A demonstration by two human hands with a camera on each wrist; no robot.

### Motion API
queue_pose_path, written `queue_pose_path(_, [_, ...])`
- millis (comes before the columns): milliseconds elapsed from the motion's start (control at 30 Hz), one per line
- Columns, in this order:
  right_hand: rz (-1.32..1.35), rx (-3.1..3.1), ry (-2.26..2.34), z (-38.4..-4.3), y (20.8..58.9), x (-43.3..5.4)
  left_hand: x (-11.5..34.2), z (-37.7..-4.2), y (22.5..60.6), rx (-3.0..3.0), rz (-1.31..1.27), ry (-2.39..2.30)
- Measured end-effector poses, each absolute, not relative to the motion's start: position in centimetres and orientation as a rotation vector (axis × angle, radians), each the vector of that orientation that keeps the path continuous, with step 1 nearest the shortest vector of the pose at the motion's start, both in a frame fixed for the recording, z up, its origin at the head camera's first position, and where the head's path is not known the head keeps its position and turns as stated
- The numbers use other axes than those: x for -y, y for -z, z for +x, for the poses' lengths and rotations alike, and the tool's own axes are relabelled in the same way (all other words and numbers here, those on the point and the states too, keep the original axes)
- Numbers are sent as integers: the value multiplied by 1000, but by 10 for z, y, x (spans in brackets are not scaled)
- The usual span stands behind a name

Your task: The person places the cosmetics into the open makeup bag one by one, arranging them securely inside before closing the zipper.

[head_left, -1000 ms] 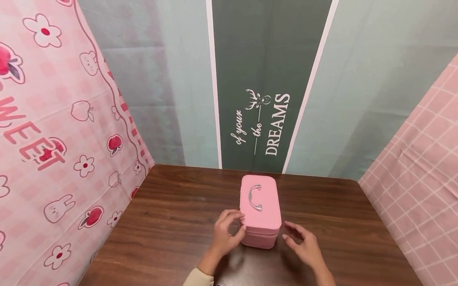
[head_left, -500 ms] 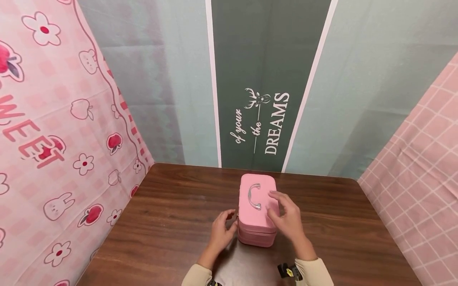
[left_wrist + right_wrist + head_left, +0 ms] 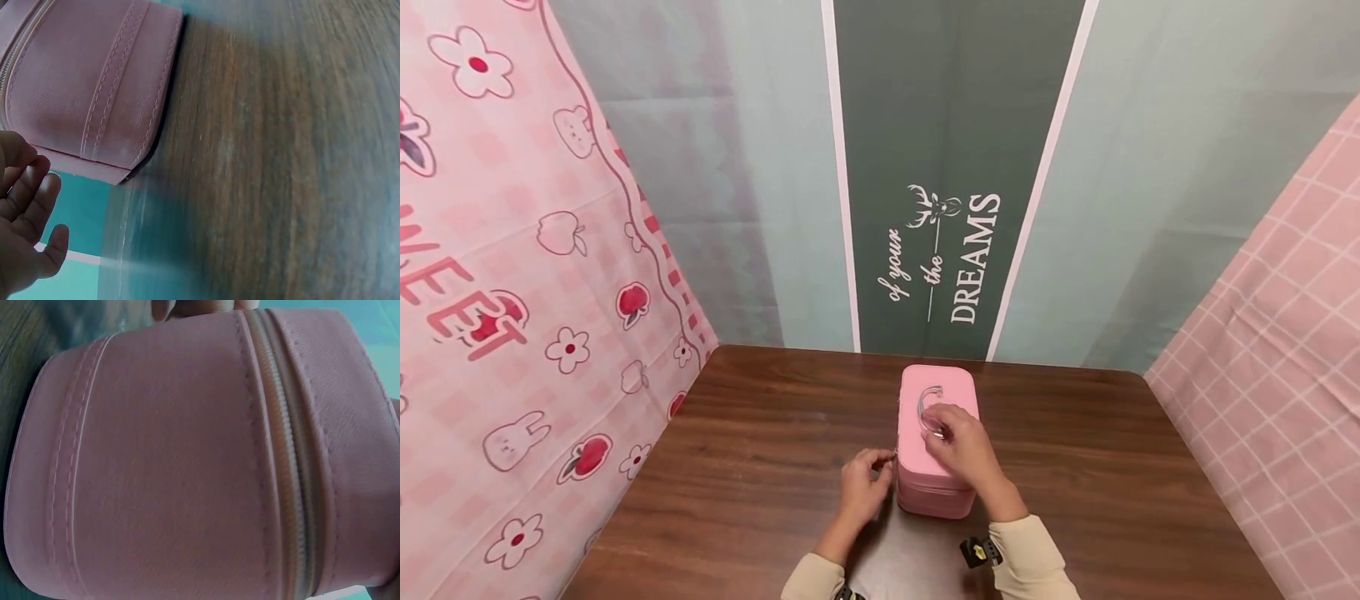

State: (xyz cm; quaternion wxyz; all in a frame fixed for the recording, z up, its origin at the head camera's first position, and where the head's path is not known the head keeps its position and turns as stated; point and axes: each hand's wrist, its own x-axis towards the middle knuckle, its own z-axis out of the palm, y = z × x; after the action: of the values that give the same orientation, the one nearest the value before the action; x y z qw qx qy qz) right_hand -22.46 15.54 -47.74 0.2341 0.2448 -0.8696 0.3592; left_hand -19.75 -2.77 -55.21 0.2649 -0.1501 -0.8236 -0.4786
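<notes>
A pink zippered cosmetic case (image 3: 917,450) stands on the wooden table, its lid down. My left hand (image 3: 862,490) is at the case's left side, thumb and index finger pinching a small zipper pull there. In the left wrist view, the fingers of that hand (image 3: 25,206) come together beside the zipper (image 3: 25,37), largely hiding the pull. Over the lid, my right hand (image 3: 964,443) grips the near end of the curved silver handle (image 3: 922,400). The zipper (image 3: 287,437) runs around the case below the lid, its teeth together along the side in the right wrist view.
The brown wooden table (image 3: 760,450) extends on both sides of the case. Behind it hangs a grey-green cloth (image 3: 955,100) with white lettering. Pink patterned cloths flank the table: a fruit print (image 3: 580,350) at left, a grid print (image 3: 1285,333) at right.
My right hand has moved from beside the case up over the lid and onto the handle. My left hand has shifted from the lid's near left edge to the zipper pull.
</notes>
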Motion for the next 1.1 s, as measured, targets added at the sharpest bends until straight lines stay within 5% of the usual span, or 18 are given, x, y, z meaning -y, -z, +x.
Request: queue_pose_path(1100, [47,2364,-953,-219,473,-111,45,-184,552,2183,-476,1221])
